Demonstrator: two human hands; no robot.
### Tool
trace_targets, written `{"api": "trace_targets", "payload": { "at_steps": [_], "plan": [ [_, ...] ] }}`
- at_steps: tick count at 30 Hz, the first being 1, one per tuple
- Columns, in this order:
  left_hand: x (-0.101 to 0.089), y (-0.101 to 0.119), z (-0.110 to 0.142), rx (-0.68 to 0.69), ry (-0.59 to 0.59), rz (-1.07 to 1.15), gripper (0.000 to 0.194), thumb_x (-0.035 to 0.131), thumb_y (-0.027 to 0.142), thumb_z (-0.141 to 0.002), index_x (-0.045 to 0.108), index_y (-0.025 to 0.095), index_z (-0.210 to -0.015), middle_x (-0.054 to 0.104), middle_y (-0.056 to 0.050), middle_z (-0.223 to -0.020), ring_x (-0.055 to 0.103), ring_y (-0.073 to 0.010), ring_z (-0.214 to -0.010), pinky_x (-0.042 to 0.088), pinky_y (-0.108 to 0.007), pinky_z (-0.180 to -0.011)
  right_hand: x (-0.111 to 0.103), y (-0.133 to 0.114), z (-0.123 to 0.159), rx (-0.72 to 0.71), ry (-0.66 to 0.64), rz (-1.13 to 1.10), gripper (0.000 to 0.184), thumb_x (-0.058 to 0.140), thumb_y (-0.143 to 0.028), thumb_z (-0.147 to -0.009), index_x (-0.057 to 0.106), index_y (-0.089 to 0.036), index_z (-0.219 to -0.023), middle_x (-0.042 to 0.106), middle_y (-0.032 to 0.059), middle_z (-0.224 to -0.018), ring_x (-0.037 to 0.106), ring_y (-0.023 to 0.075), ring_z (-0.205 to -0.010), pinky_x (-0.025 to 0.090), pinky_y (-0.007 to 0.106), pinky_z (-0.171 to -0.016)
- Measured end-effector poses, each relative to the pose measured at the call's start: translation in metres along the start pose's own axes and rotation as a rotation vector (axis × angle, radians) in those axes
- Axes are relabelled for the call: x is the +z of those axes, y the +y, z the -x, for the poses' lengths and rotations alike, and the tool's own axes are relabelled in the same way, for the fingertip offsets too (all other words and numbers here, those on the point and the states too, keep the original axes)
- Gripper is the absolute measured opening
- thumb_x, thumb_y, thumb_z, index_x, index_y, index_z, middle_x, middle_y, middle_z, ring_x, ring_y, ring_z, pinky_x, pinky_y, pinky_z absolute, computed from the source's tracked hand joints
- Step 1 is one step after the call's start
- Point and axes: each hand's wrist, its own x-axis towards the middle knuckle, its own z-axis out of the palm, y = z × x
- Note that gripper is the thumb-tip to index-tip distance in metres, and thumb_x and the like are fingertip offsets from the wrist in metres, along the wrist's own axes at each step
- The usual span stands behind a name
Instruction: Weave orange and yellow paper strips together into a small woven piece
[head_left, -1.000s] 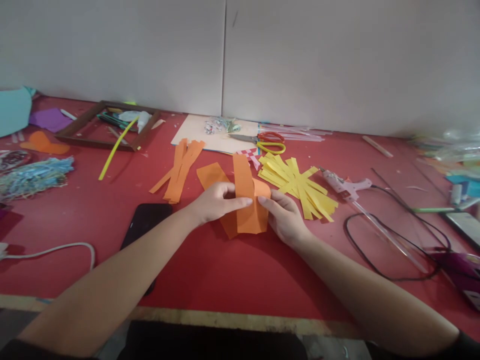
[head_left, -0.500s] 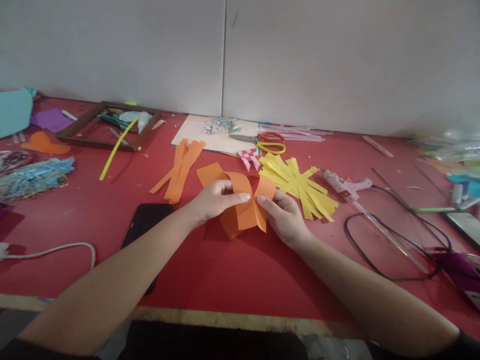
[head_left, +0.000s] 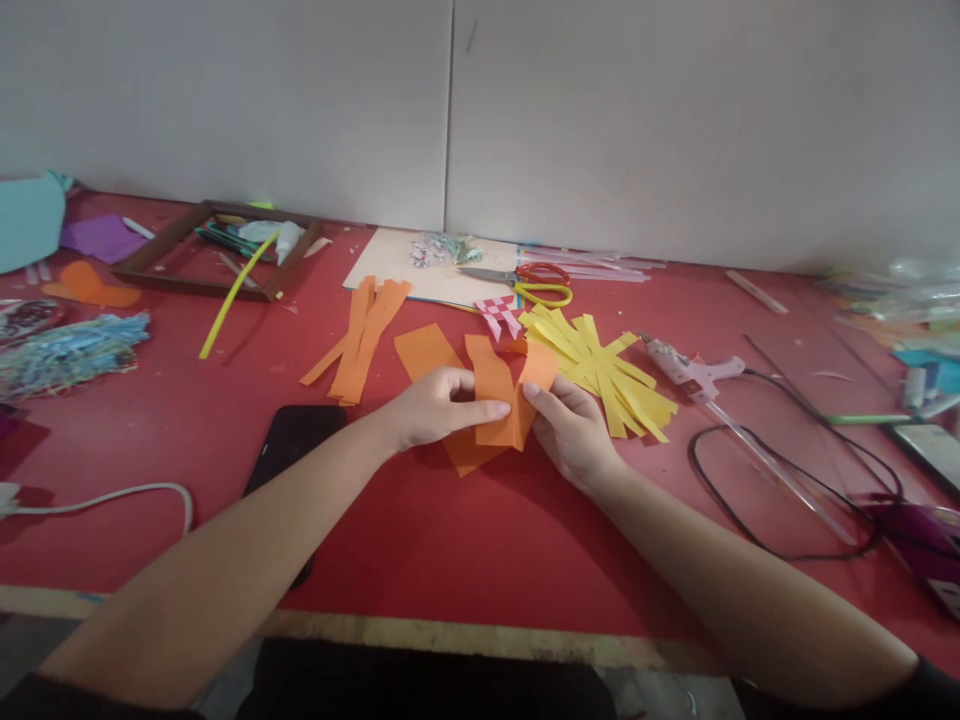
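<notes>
Between my hands is a folded piece of orange paper (head_left: 496, 395), slit or parted along its middle. My left hand (head_left: 436, 408) pinches its left side, thumb on the front and fingers behind. On the right side, my right hand (head_left: 571, 425) grips the paper the same way, fingers partly hidden. Another orange sheet (head_left: 424, 350) lies on the table behind and below the held piece. Orange paper strips (head_left: 367, 335) are to the left of my hands. Yellow paper strips (head_left: 600, 365) lie crossed in a pile just beyond my right hand, beside a small pink-and-white woven paper piece (head_left: 498, 316).
Scissors (head_left: 544, 284) rest partly on a pale board (head_left: 382, 265) at the back. A black phone (head_left: 296, 440) lies under my left forearm. To the right are a glue gun (head_left: 694, 372) and its black cord (head_left: 750, 545). A brown frame (head_left: 169, 275) holds small supplies.
The orange paper's two flaps have shifted slightly, its lower edges closer together and its top more upright. My thumbs have moved a little to the right along it.
</notes>
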Motion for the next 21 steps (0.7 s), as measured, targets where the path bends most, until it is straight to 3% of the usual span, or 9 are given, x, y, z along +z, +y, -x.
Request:
{"api": "trace_targets", "payload": {
  "at_steps": [5,9,16,21],
  "plan": [
    [-0.0016,-0.0040,-0.0042,0.037,0.015,0.048,0.033,0.075,0.043,-0.077,0.072,0.014,-0.094,0.074,-0.006,-0.092,0.066,-0.0161,-0.076,0.049,-0.027,-0.069,-0.0065,0.0046,-0.0003,0.004,-0.042,0.060,0.020,0.076,-0.036,-0.080,0.075,-0.027,-0.098,0.077,0.0031,-0.100,0.072,0.0249,-0.094,0.058,0.039,-0.084],
    [-0.0011,-0.0067,-0.0056,0.043,0.025,0.095,0.034,0.075,0.042,-0.077,0.073,0.014,-0.097,0.075,-0.009,-0.099,0.068,-0.0184,-0.083,0.051,-0.030,-0.076,-0.0081,0.0073,-0.0010,-0.017,-0.039,0.090,0.018,0.075,-0.036,-0.081,0.074,-0.028,-0.097,0.077,0.0027,-0.100,0.072,0.0226,-0.091,0.057,0.038,-0.084],
    [0.0000,-0.0049,-0.0064,0.040,0.087,0.060,0.027,0.074,0.041,-0.078,0.071,0.016,-0.086,0.068,-0.001,-0.075,0.054,-0.0084,-0.059,0.042,-0.022,-0.057,-0.0032,0.0036,-0.0009,-0.027,0.004,0.080,0.019,0.076,-0.039,-0.079,0.073,-0.028,-0.095,0.076,0.0027,-0.099,0.071,0.0236,-0.093,0.057,0.038,-0.081],
    [-0.0019,-0.0034,-0.0040,0.032,0.099,0.043,0.035,0.075,0.049,-0.076,0.066,0.015,-0.078,0.058,0.003,-0.063,0.042,-0.0061,-0.052,0.030,-0.021,-0.049,-0.0016,0.0020,-0.0022,-0.025,0.028,0.057,0.018,0.076,-0.040,-0.078,0.072,-0.028,-0.090,0.076,0.0024,-0.095,0.070,0.0228,-0.088,0.058,0.036,-0.075]
  ]
}}
